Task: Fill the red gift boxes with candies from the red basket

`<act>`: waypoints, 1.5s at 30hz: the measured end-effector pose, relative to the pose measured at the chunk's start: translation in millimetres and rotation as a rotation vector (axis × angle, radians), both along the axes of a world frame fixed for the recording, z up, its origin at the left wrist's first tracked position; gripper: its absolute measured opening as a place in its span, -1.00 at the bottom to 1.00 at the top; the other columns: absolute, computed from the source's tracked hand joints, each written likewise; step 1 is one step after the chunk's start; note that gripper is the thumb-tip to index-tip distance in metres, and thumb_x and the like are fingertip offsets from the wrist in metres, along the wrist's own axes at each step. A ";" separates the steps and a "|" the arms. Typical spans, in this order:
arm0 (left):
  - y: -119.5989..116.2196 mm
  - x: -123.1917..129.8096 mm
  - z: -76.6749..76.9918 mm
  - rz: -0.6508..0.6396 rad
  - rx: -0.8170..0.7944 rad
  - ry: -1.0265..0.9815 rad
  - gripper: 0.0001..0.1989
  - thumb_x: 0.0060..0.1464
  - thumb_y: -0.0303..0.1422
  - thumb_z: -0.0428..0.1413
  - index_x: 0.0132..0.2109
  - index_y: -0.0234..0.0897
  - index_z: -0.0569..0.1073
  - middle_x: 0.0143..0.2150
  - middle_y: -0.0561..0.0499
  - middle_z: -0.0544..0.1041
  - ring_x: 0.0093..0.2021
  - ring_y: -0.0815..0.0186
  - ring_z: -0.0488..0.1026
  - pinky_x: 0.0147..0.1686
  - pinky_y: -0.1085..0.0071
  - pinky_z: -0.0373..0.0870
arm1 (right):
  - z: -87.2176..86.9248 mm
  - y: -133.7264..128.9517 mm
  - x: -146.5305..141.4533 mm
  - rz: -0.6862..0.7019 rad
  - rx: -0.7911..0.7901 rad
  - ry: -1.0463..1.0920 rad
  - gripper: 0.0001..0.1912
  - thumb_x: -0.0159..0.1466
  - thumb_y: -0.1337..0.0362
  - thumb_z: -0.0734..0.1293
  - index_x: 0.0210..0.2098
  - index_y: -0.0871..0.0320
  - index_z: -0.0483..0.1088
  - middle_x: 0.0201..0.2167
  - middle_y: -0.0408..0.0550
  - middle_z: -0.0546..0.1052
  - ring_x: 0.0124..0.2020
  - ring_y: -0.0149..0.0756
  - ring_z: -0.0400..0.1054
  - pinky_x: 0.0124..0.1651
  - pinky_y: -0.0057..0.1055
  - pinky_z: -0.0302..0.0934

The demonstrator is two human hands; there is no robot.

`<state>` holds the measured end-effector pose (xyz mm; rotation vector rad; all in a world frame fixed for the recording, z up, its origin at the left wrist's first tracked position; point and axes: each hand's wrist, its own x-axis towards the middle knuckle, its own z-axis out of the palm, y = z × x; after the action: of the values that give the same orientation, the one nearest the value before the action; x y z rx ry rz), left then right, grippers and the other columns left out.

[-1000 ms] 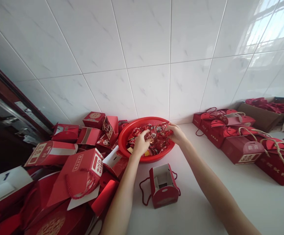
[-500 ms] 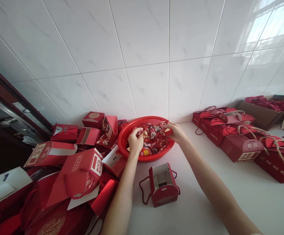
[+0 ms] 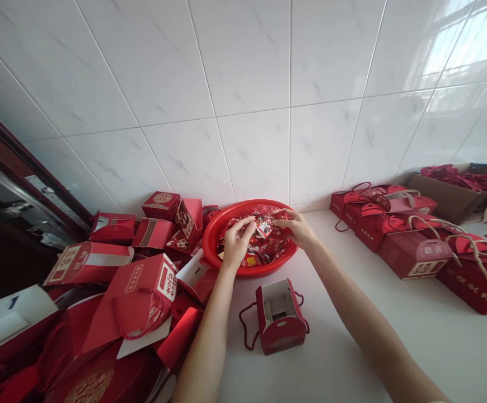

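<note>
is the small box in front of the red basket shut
No, the small box stands open at the top, its pale inside showing.

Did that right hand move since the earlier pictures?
Yes, left: the right hand has moved farther in from the right rim of the red basket, toward its middle.

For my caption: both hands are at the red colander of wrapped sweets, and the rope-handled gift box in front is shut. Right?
Not shut: the head view shows the rope-handled gift box open on top, its inside visible. The left hand and right hand are indeed at the red colander of wrapped sweets.
</note>
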<state>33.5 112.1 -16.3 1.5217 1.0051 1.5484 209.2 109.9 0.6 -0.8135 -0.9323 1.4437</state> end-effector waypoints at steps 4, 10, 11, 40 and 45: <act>-4.9 0.5 2.3 -0.037 -0.064 -0.048 -0.60 -0.04 -0.13 0.28 -0.11 -0.30 0.61 0.00 -0.16 0.63 0.10 0.05 0.52 0.09 0.17 0.46 | 9.5 -6.5 -0.3 -0.023 0.080 -0.043 -0.49 -0.26 0.25 0.61 -0.32 0.15 0.42 -0.56 -0.28 0.48 -0.58 -0.45 0.31 -0.51 -0.46 0.24; -40.6 -19.7 41.4 -0.269 -0.114 0.260 -0.56 -0.06 -0.25 0.33 0.00 -0.24 0.58 0.05 -0.11 0.61 0.02 0.08 0.56 0.04 0.18 0.49 | 44.1 -46.6 2.8 -0.035 0.260 -0.442 -0.72 0.09 0.17 0.44 -0.27 0.13 0.35 -0.62 -0.32 0.37 -0.70 -0.48 0.22 -0.62 -0.47 0.11; -50.7 -24.0 51.7 -0.317 -0.120 0.339 -0.58 -0.03 -0.25 0.32 0.01 -0.23 0.58 0.05 -0.11 0.61 0.01 0.09 0.56 0.03 0.19 0.50 | 50.2 -56.1 3.2 -0.055 0.298 -0.499 -0.75 0.13 0.18 0.41 -0.27 0.11 0.31 -0.62 -0.33 0.36 -0.72 -0.46 0.23 -0.63 -0.47 0.10; -116.7 -63.7 90.6 -0.195 0.063 0.855 -0.58 0.04 -0.20 0.26 0.08 -0.06 0.57 -0.15 0.02 0.67 -0.36 0.24 0.58 -0.43 0.44 0.51 | 70.0 -109.3 -2.1 0.261 0.479 -1.029 -0.70 0.30 0.13 0.37 -0.05 0.13 0.39 -0.21 -0.05 0.57 -0.30 -0.33 0.43 -0.33 -0.43 0.24; -114.2 -40.2 92.0 -0.231 0.094 0.741 -0.62 0.06 -0.28 0.26 0.06 -0.09 0.56 0.03 0.02 0.63 0.00 0.14 0.57 -0.03 0.32 0.55 | 73.3 -106.2 10.4 0.390 0.508 -0.941 -0.73 0.24 0.16 0.43 -0.10 0.11 0.47 -0.29 -0.10 0.59 -0.32 -0.33 0.43 -0.35 -0.43 0.25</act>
<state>-6.7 -2.1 75.7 2.2620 1.0945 0.8766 219.7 3.6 74.0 -0.9518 -2.1644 1.0094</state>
